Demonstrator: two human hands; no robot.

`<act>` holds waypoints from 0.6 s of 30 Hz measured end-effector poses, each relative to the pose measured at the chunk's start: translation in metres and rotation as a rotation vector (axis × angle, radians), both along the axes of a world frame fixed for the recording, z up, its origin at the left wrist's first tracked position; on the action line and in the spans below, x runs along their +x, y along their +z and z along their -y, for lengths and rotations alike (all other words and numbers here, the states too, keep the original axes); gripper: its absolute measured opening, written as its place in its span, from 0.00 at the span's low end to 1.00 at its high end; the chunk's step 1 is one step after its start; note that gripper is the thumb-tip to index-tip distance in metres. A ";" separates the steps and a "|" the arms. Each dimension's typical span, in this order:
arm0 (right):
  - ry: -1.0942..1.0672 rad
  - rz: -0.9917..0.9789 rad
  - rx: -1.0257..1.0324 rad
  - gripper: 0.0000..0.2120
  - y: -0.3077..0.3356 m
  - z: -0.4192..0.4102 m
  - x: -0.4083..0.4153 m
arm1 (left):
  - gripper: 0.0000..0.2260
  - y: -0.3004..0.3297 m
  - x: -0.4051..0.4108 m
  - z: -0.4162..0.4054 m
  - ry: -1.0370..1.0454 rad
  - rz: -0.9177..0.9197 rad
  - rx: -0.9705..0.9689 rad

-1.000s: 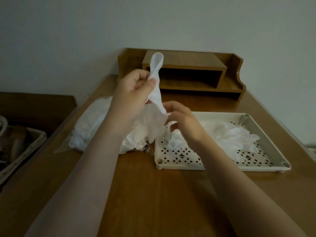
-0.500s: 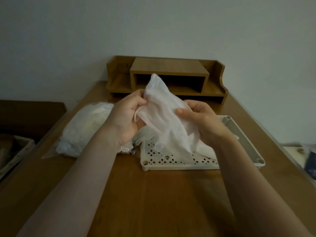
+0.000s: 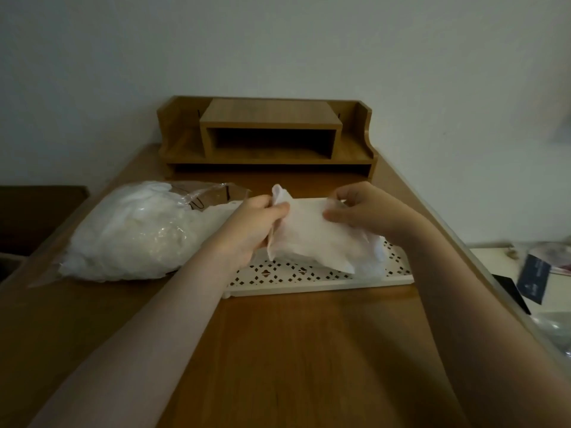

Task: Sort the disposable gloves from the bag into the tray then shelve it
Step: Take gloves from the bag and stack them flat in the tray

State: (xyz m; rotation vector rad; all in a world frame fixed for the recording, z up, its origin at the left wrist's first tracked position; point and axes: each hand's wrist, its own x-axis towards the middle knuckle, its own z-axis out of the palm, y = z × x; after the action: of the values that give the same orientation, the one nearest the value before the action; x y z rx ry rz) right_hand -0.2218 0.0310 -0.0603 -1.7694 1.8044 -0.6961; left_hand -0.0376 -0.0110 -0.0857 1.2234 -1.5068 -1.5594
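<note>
Thin translucent white disposable glove [image 3: 312,239]: lowered from chest height, now stretched flat just above the perforated cream plastic tray [image 3: 309,281]. Left hand [image 3: 256,230] and right hand [image 3: 367,211] each pinch one edge. Likely placement next; clear plastic bag [image 3: 136,233] remains full beside tray.

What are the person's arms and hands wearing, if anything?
Nothing that shows. Both forearms are bare up to the picture's edge, with no sleeve in view. The left hand and right hand carry no glove, and no watch, ring or bracelet can be seen in this dim light.
</note>
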 end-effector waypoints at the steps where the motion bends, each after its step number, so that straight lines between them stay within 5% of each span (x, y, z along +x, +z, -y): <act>1: -0.011 -0.119 0.047 0.06 -0.002 0.002 -0.008 | 0.12 -0.005 -0.001 0.002 0.021 0.109 -0.079; 3: -0.050 -0.319 0.124 0.06 -0.007 0.008 -0.022 | 0.11 -0.015 -0.002 0.007 0.007 0.396 -0.256; 7: -0.158 -0.420 0.177 0.11 -0.024 0.020 -0.027 | 0.11 -0.029 -0.005 0.012 0.007 0.815 -0.491; 14: -0.144 -0.408 0.047 0.16 -0.037 0.030 -0.020 | 0.19 -0.038 -0.006 0.028 0.118 1.080 -0.661; 18: -0.190 -0.398 -0.033 0.05 -0.045 0.040 -0.027 | 0.19 -0.040 -0.003 0.035 0.158 1.215 -0.692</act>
State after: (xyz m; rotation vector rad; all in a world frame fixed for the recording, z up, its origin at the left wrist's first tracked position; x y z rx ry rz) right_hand -0.2490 -0.0092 -0.1052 -1.8749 2.2581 -0.4677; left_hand -0.0408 -0.0465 -0.1255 1.8350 -2.2588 0.0388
